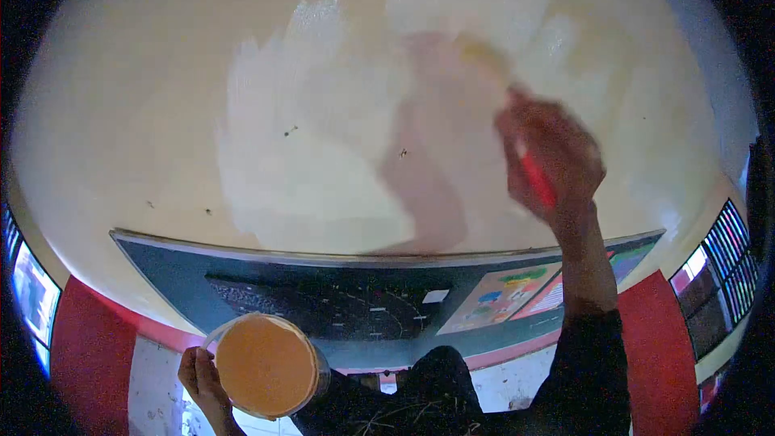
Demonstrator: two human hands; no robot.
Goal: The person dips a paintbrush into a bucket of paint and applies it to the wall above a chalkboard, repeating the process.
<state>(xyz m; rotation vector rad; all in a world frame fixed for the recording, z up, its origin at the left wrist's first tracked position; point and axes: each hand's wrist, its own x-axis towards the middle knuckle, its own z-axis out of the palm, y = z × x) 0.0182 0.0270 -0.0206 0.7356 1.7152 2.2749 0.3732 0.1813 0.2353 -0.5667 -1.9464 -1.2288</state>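
Observation:
My right hand (561,149) is wrapped round a paintbrush (538,178) with a red handle, raised against the cream wall (129,121). Hand and brush are smeared by motion, and the yellowish bristle end lies up and to the left, at or close to the wall. Paler, wet-looking painted patches (274,153) spread across the middle of the wall. Low on the left, my left hand (203,383) grips the rim or handle side of a bucket (323,373). Peach-orange paint (266,363) shows inside it.
Below the painted area runs a dark green board (169,266) with a pale frame, bearing a black drawing and colourful pictures (508,299). Barred windows (718,274) stand at both sides. Red wall sections (93,355) flank the board. Small holes (404,153) mark the wall.

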